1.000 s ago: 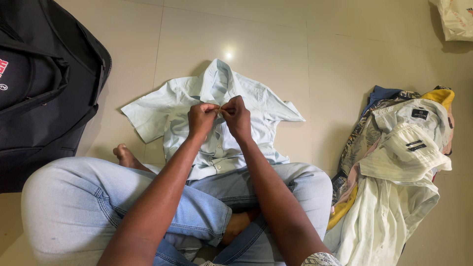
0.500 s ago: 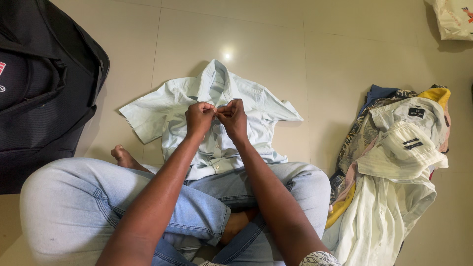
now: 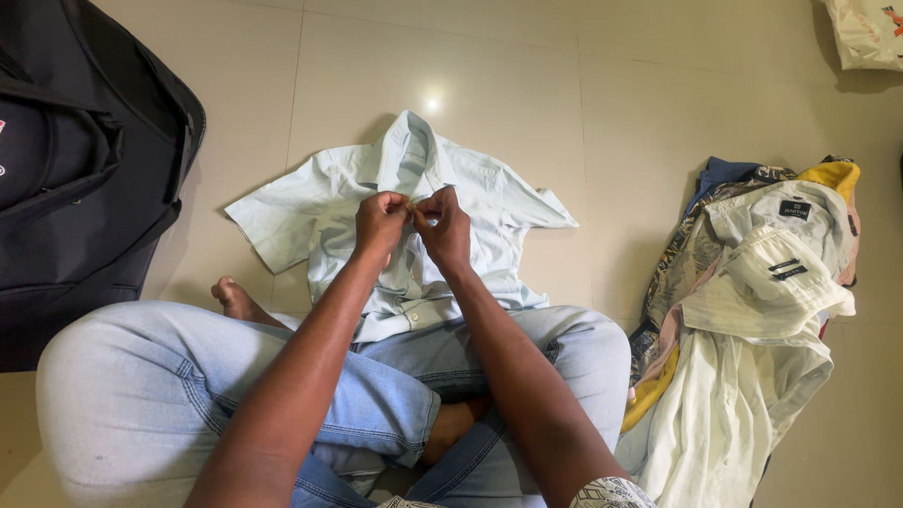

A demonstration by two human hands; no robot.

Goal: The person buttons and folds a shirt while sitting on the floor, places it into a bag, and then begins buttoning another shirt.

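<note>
Sitting cross-legged, nearest item: pale blue jeans [image 3: 188, 395] on folded legs, one bare foot [image 3: 240, 299] resting on the tiled floor [image 3: 602, 122]. Next — left hand [image 3: 379, 222] and right hand [image 3: 444, 226], knuckles almost touching, each with fingertips pressed together, pinching the front placket of a light blue short-sleeved shirt [image 3: 315, 212]. Shirt lies face up on the floor just beyond the knees, collar farthest away, sleeves spread, hem touching the jeans. Handling, by judgement: thin cotton — light, limp, unbreakable, prone to creasing; best taken at the stiffer button strip, collar or shoulder seams. Right: heap of mixed clothes [image 3: 752, 320], white shirts uppermost. Left: black bag [image 3: 85, 179]. Far right corner: white plastic bag [image 3: 870, 33].
</note>
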